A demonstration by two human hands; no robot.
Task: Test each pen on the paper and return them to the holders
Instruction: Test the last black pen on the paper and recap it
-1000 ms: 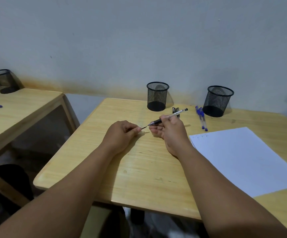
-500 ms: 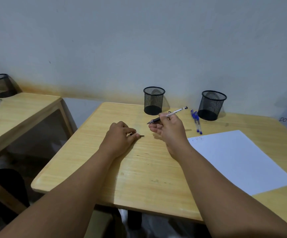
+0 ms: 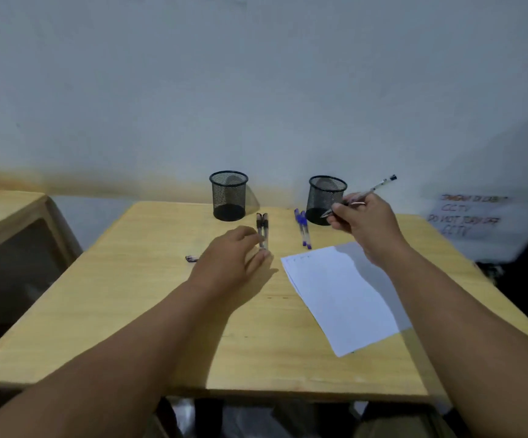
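Two bare hands over a wooden desk (image 3: pixel 148 317), one holding a pen.

Nearest lies the white paper (image 3: pixel 341 295), right of centre. The left hand (image 3: pixel 229 263) hovers with loose, parted fingers, holding nothing, a small pen cap (image 3: pixel 191 258) beside it. Just past its fingertips lie two black pens (image 3: pixel 262 229), then two blue pens (image 3: pixel 302 227). The right hand (image 3: pixel 365 222) pinches a black pen (image 3: pixel 373 189) above the paper's far corner. Two mesh holders (image 3: pixel 228 195) (image 3: pixel 325 197) stand farthest.
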